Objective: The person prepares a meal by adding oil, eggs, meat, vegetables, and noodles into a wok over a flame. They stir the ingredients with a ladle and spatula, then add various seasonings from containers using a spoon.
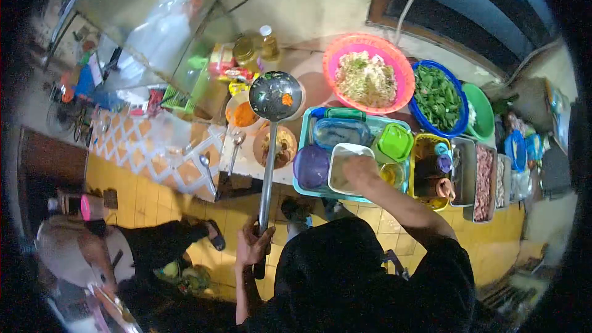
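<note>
My left hand is wrapped round the handle of a long metal ladle. Its wide, dark round bowl is raised over the table, with a dab of orange paste and green bits inside. My right hand reaches down into a white square container, its fingers bunched; what they hold is hidden. That container stands in a teal tray beside a purple lid, a blue clear box, a green-lidded box and a small tub of yellowish liquid.
Behind the tray stand a pink basin of shredded vegetables and a blue basin of leafy greens. Bowls with orange paste and brownish food stand left, near spoons. A meat tray is right. Another person sits lower left.
</note>
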A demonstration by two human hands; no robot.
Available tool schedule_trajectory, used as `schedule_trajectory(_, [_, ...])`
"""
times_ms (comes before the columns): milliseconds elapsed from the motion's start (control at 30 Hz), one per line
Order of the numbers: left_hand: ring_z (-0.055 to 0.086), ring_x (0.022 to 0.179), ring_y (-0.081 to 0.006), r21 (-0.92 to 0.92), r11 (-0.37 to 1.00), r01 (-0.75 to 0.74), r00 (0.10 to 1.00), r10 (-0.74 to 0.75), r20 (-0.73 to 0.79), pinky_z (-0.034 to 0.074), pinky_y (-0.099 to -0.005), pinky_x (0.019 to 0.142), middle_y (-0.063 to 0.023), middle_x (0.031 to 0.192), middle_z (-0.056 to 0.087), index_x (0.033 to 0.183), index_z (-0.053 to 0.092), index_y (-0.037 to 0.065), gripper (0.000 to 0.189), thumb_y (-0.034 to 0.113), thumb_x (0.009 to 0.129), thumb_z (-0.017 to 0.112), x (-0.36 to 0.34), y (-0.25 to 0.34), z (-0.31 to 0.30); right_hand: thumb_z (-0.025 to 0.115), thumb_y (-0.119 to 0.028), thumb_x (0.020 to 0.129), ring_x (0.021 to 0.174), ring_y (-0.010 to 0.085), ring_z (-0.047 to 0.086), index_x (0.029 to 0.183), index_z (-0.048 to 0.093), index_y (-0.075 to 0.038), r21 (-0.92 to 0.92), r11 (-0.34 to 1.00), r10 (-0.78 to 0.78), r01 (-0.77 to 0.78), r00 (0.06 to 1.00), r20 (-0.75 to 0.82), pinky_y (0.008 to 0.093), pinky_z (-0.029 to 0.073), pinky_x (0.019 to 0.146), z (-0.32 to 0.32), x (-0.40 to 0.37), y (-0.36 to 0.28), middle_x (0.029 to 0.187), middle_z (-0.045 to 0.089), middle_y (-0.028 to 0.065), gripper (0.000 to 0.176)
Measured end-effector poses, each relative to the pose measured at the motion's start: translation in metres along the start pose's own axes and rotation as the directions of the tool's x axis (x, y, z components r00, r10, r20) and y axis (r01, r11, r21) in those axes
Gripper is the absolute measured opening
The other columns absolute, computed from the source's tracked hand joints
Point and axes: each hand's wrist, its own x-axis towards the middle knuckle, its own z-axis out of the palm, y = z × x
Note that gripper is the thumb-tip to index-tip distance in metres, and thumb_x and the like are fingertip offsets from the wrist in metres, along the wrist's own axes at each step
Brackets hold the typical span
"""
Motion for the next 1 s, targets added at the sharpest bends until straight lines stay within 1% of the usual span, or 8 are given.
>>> schedule_trajectory(67, [0.041, 0.042, -0.0077, -0.077, 0.997, 0.002, 1.000, -0.002, -0.002, 0.033, -0.0240, 0.038, 0.0008, 0.054, 0.043, 0.091, 0.046, 0.002, 0.021, 0.009, 0.078, 0.062, -0.008, -0.005, 0.010, 0.054, -0.007, 0.070, 0.071, 0.0247, 0.064, 0.074, 0.067, -0.008, -0.026, 0.992, -0.124, 0.122, 0.987, -0.105, 0.0352, 0.050, 0.054, 0.006, 0.007, 0.010, 0.077, 0.065, 0.0126, 0.014])
schedule_trajectory(267, [0.044, 0.041, -0.0086, -0.058, 0.997, 0.043, 0.989, -0.051, -0.138, 0.034, -0.0248, 0.037, -0.0011, 0.052, 0.045, 0.088, 0.047, 0.001, 0.020, 0.011, 0.079, 0.062, -0.029, -0.024, 0.038, 0.053, -0.005, 0.070, 0.072, 0.0286, 0.064, 0.073, 0.066, -0.003, 0.111, 0.970, -0.215, 0.218, 0.976, -0.033, 0.0400, 0.050, 0.057, 0.033, 0.019, 0.014, 0.073, 0.063, 0.0169, 0.015])
schedule_trajectory(467, [0.044, 0.042, -0.0081, -0.075, 0.995, 0.059, 0.984, -0.070, -0.163, 0.034, -0.0247, 0.038, -0.0009, 0.054, 0.046, 0.093, 0.049, 0.001, 0.023, 0.012, 0.079, 0.063, -0.033, -0.016, 0.051, 0.054, -0.012, 0.073, 0.078, 0.0264, 0.064, 0.080, 0.068, -0.006, 0.118, 0.980, -0.175, 0.161, 0.978, 0.114, 0.0392, 0.050, 0.063, 0.017, 0.015, 0.020, 0.080, 0.065, 0.0144, 0.017])
schedule_trajectory(533, [0.044, 0.043, -0.0076, -0.065, 0.995, 0.073, 0.982, -0.083, -0.169, 0.034, -0.0243, 0.038, -0.0003, 0.055, 0.046, 0.094, 0.049, 0.001, 0.024, 0.012, 0.079, 0.063, -0.033, -0.010, 0.050, 0.055, -0.014, 0.073, 0.077, 0.0306, 0.063, 0.079, 0.066, -0.002, 0.163, 0.932, -0.332, 0.323, 0.943, 0.031, 0.0388, 0.050, 0.065, 0.014, 0.007, 0.028, 0.080, 0.064, 0.0168, 0.017])
schedule_trajectory(667, [0.042, 0.043, -0.0071, -0.070, 0.996, 0.051, 0.993, -0.058, -0.106, 0.033, -0.0239, 0.039, 0.0011, 0.055, 0.044, 0.095, 0.048, 0.001, 0.027, 0.015, 0.079, 0.064, -0.026, -0.005, 0.045, 0.056, -0.015, 0.073, 0.078, 0.0314, 0.062, 0.078, 0.066, -0.003, 0.261, 0.912, -0.340, 0.315, 0.939, 0.057, 0.0397, 0.050, 0.069, -0.019, -0.014, 0.047, 0.082, 0.064, 0.0165, 0.016])
schedule_trajectory(733, [0.042, 0.043, -0.0072, -0.073, 0.997, 0.031, 0.996, -0.037, -0.085, 0.033, -0.0240, 0.039, 0.0015, 0.054, 0.043, 0.096, 0.047, 0.001, 0.028, 0.016, 0.079, 0.064, -0.021, -0.008, 0.040, 0.055, -0.015, 0.074, 0.080, 0.0296, 0.062, 0.081, 0.066, -0.008, 0.544, 0.818, -0.267, 0.188, 0.961, 0.070, 0.0392, 0.049, 0.072, -0.038, -0.027, 0.063, 0.085, 0.064, 0.0147, 0.015])
schedule_trajectory(767, [0.042, 0.043, -0.0074, -0.057, 0.998, 0.031, 0.997, -0.036, -0.074, 0.033, -0.0242, 0.039, 0.0012, 0.055, 0.044, 0.096, 0.047, 0.001, 0.029, 0.017, 0.079, 0.064, -0.018, -0.009, 0.039, 0.056, -0.015, 0.074, 0.081, 0.0287, 0.061, 0.084, 0.067, -0.012, 0.576, 0.807, -0.218, 0.133, 0.973, 0.081, 0.0394, 0.048, 0.074, -0.040, -0.031, 0.067, 0.085, 0.064, 0.0128, 0.014])
schedule_trajectory(1000, [0.045, 0.045, -0.0087, 0.088, 0.996, 0.027, 0.999, -0.029, 0.018, 0.034, -0.0247, 0.040, -0.0011, 0.058, 0.049, 0.104, 0.047, -0.001, 0.039, 0.020, 0.077, 0.067, 0.000, -0.007, 0.022, 0.058, -0.011, 0.073, 0.080, 0.0298, 0.061, 0.087, 0.067, -0.012, 0.574, 0.800, -0.222, 0.174, 0.975, 0.014, 0.0405, 0.048, 0.073, -0.031, -0.048, 0.073, 0.085, 0.064, 0.0130, 0.017])
